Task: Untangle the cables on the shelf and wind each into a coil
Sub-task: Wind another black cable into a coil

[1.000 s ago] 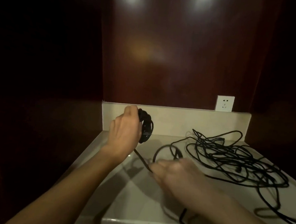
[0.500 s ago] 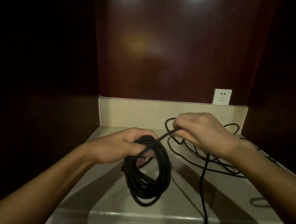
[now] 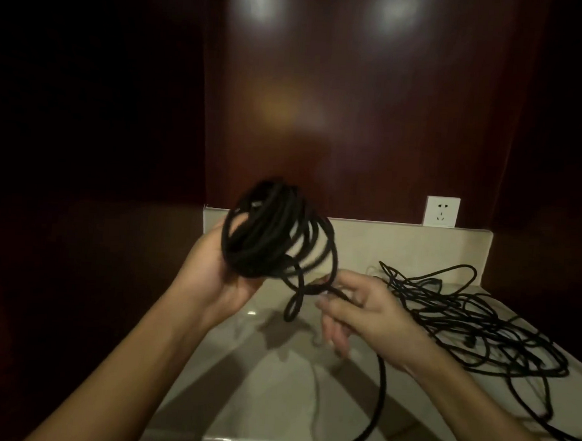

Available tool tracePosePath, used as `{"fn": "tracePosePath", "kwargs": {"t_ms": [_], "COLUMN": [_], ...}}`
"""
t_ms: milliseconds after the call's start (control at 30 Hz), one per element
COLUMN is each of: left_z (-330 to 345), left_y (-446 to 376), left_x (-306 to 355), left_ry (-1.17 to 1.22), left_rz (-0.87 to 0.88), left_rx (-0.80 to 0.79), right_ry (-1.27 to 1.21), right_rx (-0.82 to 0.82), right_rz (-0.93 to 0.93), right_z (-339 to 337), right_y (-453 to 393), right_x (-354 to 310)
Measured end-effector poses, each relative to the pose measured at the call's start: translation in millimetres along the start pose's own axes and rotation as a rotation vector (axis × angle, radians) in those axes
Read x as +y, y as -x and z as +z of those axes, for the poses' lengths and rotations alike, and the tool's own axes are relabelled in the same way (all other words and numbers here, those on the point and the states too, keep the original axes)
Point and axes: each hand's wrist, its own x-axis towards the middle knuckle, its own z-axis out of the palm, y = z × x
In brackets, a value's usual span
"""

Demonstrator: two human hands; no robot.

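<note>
My left hand (image 3: 217, 273) holds a thick black cable coil (image 3: 275, 233) of several loops, raised above the beige shelf (image 3: 274, 381). A loose strand (image 3: 295, 298) leaves the coil, makes a small loop and runs into my right hand (image 3: 362, 311), which pinches it just right of the coil. From that hand the same cable (image 3: 378, 393) drops over the shelf's front edge. A tangle of thinner black cable (image 3: 479, 324) lies spread on the right part of the shelf, behind my right hand.
A white wall socket (image 3: 441, 211) sits above the low beige backsplash (image 3: 399, 246) at the back right. Dark wooden panels (image 3: 339, 105) close in the back and both sides of the niche. Part of the tangle trails to the shelf's right front corner.
My left hand lifted the coil up and back and turned it. My right hand came down and left from above the tangle, laying another turn toward the coil.
</note>
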Motion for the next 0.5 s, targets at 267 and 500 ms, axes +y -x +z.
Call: {"fn": "tracePosePath", "kwargs": {"t_ms": [267, 500], "left_z": [-9, -12], "left_y": [-15, -16], "left_x": [-23, -34], "left_ry": [-0.107, -0.018], "left_rz": [-0.060, -0.006], "left_rx": [0.038, 0.171], "right_ry": [0.686, -0.323], "right_rx": [-0.100, 0.766], "right_rz": [0.073, -0.144], "right_z": [0, 43], "right_y": [-6, -16], "right_x": [32, 8]}}
